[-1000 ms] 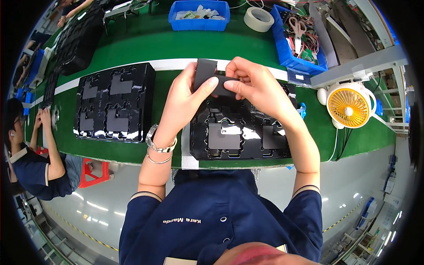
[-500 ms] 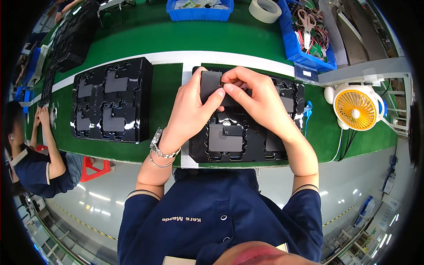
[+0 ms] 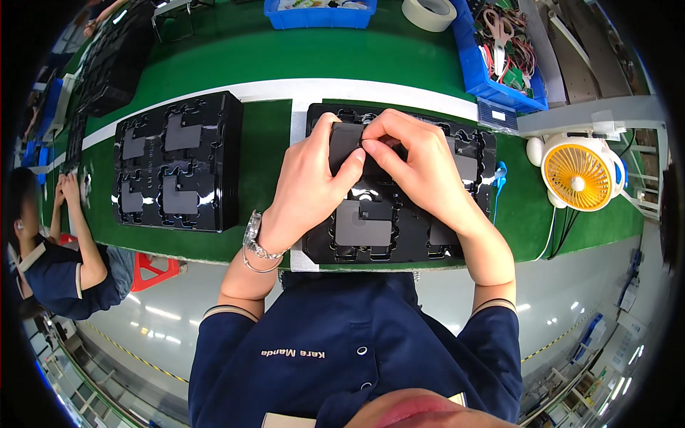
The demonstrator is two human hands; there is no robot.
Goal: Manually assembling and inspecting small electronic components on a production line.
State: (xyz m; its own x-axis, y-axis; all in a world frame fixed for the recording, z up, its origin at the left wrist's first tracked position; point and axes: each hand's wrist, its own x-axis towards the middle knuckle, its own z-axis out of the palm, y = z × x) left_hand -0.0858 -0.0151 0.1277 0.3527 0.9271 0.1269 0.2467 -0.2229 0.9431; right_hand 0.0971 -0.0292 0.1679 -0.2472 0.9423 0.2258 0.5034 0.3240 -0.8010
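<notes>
One dark part [image 3: 344, 145] is gripped by the left hand [image 3: 305, 178] above a black tray [image 3: 411, 221]; the right hand [image 3: 419, 160] pinches the part's edge.

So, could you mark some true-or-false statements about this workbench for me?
1. The left hand holds a dark grey piece. True.
2. The metal watch is on the right wrist. False: the watch is on the left wrist.
3. A fan with a yellow grille stands to the right of the black tray under the hands. True.
4. The scissors lie on the bare green tabletop. False: the scissors lie in the blue bin at the right, among wires.
5. The tape roll is outside that bin. True.
6. The right hand is down by the person's side. False: the right hand is over the tray, fingertips near the dark grey piece.
</notes>
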